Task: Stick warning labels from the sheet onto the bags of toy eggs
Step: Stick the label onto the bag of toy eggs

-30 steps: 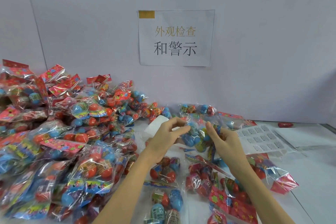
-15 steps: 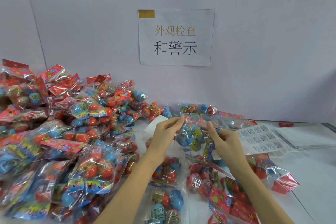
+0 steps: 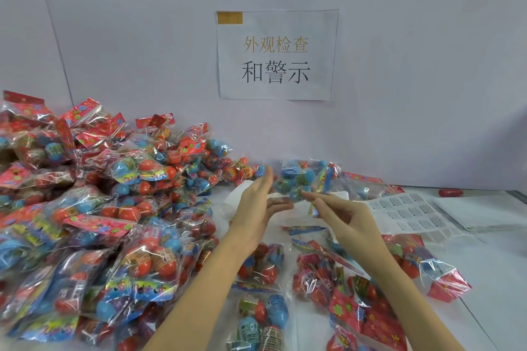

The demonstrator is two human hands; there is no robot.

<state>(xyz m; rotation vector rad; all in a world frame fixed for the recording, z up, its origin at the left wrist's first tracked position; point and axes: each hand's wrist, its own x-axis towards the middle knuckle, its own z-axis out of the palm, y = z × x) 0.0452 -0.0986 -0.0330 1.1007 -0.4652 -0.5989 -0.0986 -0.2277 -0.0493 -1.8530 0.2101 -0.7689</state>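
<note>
A clear bag of blue toy eggs (image 3: 298, 181) is raised above the table near the wall. My right hand (image 3: 343, 215) pinches its lower edge between thumb and fingers. My left hand (image 3: 258, 202), blurred, is beside the bag's left side with straight fingers and holds nothing. The sheet of warning labels (image 3: 407, 214) lies flat on the table just right of my right hand.
A big pile of egg bags (image 3: 99, 208) fills the left of the table. Several more bags (image 3: 356, 293) lie under my forearms. White paper (image 3: 473, 208) and a loose red egg (image 3: 450, 193) are at the far right. A paper sign (image 3: 276, 54) hangs on the wall.
The bag has risen and moved towards the wall. My left hand has let go of it and opened. My right hand keeps its hold.
</note>
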